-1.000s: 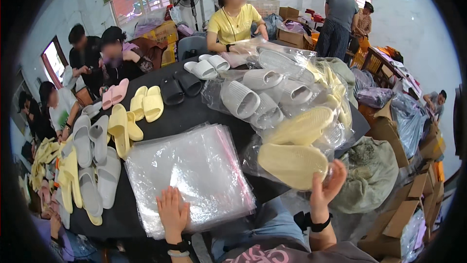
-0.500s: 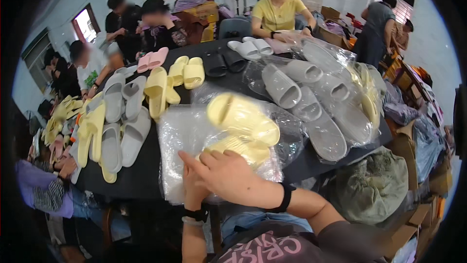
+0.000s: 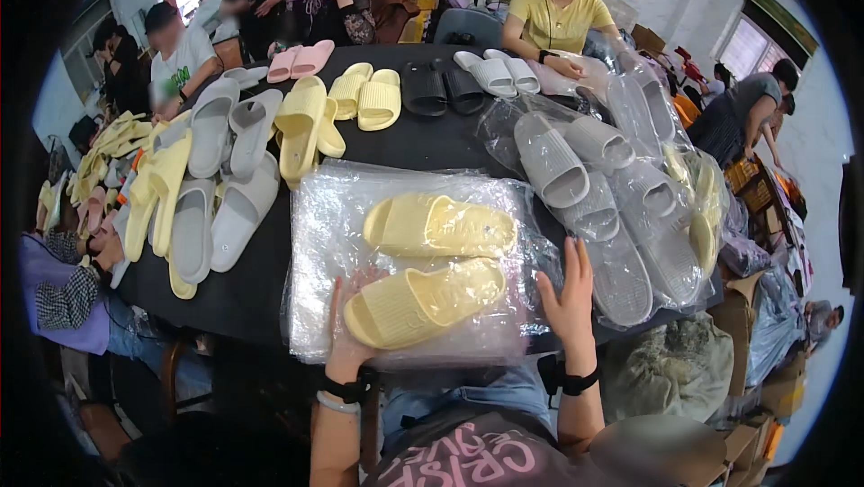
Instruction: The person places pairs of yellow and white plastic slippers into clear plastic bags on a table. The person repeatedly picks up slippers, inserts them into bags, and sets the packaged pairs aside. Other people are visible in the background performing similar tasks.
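Two pale yellow foam slippers (image 3: 432,262) are lying on the stack of clear plastic bags (image 3: 315,244) on the black counter (image 3: 261,289). The left hand (image 3: 346,343) and right hand (image 3: 569,293) are resting open-fingered beside them, gripping nothing.

The pair of yellow slippers (image 3: 432,266) now lies on the plastic bags (image 3: 405,262), both hands drawn back to the stack's edges

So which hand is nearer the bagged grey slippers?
Right. The right hand lies just beside the bagged grey slippers; the left hand is across the yellow slippers.
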A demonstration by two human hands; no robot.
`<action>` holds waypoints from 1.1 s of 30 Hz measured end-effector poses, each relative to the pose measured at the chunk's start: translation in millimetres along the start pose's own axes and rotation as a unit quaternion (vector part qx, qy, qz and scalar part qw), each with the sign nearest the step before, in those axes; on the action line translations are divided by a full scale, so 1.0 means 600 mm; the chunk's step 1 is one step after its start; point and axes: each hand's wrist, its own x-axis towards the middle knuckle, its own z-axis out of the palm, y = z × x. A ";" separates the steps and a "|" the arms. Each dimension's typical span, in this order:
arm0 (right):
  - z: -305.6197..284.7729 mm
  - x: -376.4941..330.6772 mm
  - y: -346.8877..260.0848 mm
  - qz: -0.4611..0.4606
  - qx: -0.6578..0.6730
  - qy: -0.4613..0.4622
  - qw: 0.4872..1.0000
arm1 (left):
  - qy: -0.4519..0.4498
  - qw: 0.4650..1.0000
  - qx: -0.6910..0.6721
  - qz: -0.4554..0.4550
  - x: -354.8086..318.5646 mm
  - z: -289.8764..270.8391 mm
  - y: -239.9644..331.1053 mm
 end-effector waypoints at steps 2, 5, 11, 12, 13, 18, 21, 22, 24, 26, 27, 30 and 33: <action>0.017 -0.011 0.062 0.117 0.197 -0.040 0.973 | 0.003 0.996 -0.090 -0.013 0.001 0.006 -0.006; 0.010 0.003 0.067 0.266 0.557 -0.079 0.783 | -0.014 0.949 -0.310 -0.061 -0.009 0.010 -0.038; 0.020 -0.010 0.013 0.242 0.886 -0.063 0.390 | 0.192 0.485 -0.770 -0.368 -0.054 -0.025 -0.065; 0.030 -0.025 0.018 0.274 0.916 -0.095 0.278 | 0.221 0.436 -0.806 -0.335 -0.050 -0.047 -0.066; 0.030 -0.032 0.013 0.292 0.917 -0.115 0.246 | 0.209 0.437 -0.810 -0.332 -0.054 -0.066 -0.062; 0.044 -0.067 0.018 0.317 0.880 -0.240 0.260 | 0.189 0.595 -0.650 -0.432 -0.061 -0.109 -0.018; 0.041 -0.067 0.017 0.189 0.764 -0.344 0.512 | 0.172 0.657 -0.569 -0.463 -0.066 -0.106 -0.013; 0.040 -0.064 0.014 0.098 0.702 -0.354 0.611 | 0.176 0.657 -0.563 -0.470 -0.063 -0.104 -0.012; 0.028 -0.037 0.008 -0.130 0.500 -0.315 0.796 | 0.205 0.649 -0.554 -0.479 -0.057 -0.103 -0.006; 0.013 -0.020 -0.003 -0.175 0.437 -0.318 0.823 | 0.221 0.651 -0.553 -0.470 -0.054 -0.105 -0.009; 0.009 -0.017 -0.004 -0.198 0.401 -0.319 0.836 | 0.230 0.649 -0.555 -0.466 -0.054 -0.103 -0.008; 0.038 -0.026 0.014 -0.276 0.351 -0.333 0.831 | 0.232 0.699 -0.478 -0.479 -0.056 -0.106 -0.020; 0.049 -0.034 0.012 -0.309 0.335 -0.316 0.832 | 0.144 0.820 -0.296 -0.469 -0.078 -0.092 -0.028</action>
